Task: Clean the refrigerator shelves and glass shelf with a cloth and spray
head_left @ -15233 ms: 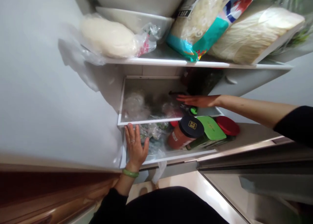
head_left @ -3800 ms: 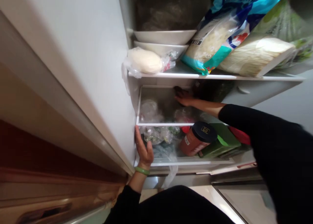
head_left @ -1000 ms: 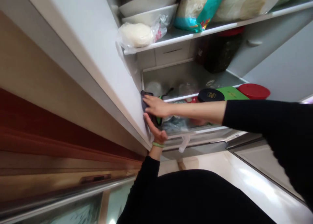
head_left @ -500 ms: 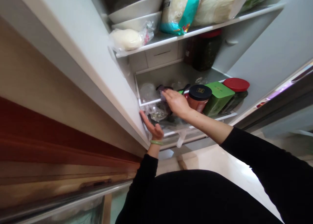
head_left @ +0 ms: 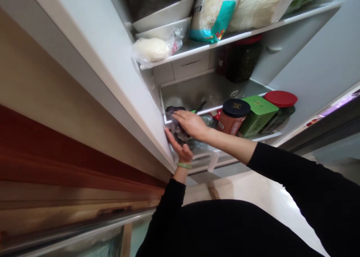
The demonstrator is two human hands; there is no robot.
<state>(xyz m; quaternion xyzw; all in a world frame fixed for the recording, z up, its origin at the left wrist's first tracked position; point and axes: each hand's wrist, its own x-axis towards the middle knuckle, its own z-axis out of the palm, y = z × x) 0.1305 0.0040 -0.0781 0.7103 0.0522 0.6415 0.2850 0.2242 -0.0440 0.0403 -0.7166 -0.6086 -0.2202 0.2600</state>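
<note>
My left hand (head_left: pixel 180 148), with a pale green bangle at the wrist, has its fingers apart beside the fridge's left wall and the drawer's front left corner. My right hand (head_left: pixel 191 125) reaches over the drawer (head_left: pixel 201 156) from the right, its fingertips on a dark purple thing in clear plastic (head_left: pixel 174 110). Its palm and most of its grip are hidden. Other clear plastic bags lie under and beside it. Right of this hand stand an orange-brown jar with a black lid (head_left: pixel 232 118) and a green box (head_left: pixel 260 114).
A red-lidded jar (head_left: pixel 281 99) stands beyond the green box. The upper shelf (head_left: pixel 244 35) holds white bowls (head_left: pixel 164 15), a bagged white lump (head_left: pixel 153 49) and a teal-and-clear package (head_left: pixel 213 15). The fridge's left wall (head_left: pixel 112 62) borders my left hand.
My right hand has moved left, and the dark purple thing has shifted left with it. The view has moved slightly. My left hand stays by the left wall.
</note>
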